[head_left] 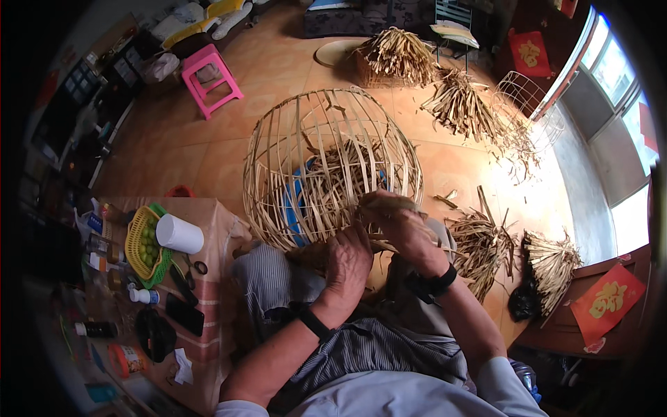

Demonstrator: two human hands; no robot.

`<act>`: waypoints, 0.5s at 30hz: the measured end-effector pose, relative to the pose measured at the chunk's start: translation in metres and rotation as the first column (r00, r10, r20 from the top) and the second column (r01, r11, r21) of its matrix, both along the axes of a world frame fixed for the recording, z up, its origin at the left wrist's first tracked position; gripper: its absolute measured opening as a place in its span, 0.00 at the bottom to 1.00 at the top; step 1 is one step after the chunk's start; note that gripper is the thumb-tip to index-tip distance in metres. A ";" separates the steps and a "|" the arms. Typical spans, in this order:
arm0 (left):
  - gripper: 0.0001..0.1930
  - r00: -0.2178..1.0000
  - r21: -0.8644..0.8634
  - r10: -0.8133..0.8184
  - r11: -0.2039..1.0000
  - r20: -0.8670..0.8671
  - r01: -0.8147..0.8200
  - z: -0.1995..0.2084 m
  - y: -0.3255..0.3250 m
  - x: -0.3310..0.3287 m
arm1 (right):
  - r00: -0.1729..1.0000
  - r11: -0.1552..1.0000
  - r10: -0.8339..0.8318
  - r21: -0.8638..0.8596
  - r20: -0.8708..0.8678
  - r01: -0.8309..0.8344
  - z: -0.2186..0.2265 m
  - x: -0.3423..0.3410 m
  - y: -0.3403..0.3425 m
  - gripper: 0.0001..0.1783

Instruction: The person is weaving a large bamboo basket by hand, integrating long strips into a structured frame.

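Note:
A large open frame (278, 139) of thin cane-like strips, basket-shaped, stands on its side in front of my knees. At its near rim my left hand (349, 258) is closed, fingertips pressed together against the edge. Just right of it, my right hand (406, 229) is closed round a dried leaf strip (392, 203), flat and brown, part of which sticks out over the knuckles. The two hands nearly touch. What lies between the left fingertips is hidden. Through the frame's bars show a blue tub (295, 201) and a heap of dried strips (340, 170).
Bundles of dried strips lie right (479, 240), far right (552, 267) and beyond (458, 108). A pile tops a basket (379, 73). A pink stool (208, 80) stands far left. The left table (215, 278) bears a white cylinder (179, 233), yellow basket (139, 233), scissors and phone (185, 314).

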State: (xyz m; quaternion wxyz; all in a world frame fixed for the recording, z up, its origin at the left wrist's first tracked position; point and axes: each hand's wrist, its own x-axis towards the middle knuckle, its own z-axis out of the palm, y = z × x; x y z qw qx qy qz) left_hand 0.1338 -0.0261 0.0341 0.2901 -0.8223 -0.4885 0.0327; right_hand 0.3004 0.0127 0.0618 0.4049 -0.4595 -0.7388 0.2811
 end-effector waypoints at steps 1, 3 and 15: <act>0.22 1.000 -0.036 0.012 0.999 0.019 -0.012 -0.001 0.001 0.001 | 0.982 0.989 -0.011 0.145 0.189 -0.017 -0.010 0.001 0.002 0.15; 0.15 0.992 -0.062 -0.013 0.998 0.125 0.021 -0.012 0.004 0.003 | 0.915 0.965 -0.068 0.259 0.398 -0.042 -0.015 0.002 -0.001 0.14; 0.18 0.625 -0.143 -0.107 0.931 0.773 0.336 -0.013 0.013 -0.027 | 0.932 0.969 -0.246 0.095 0.267 0.228 -0.029 -0.033 -0.005 0.10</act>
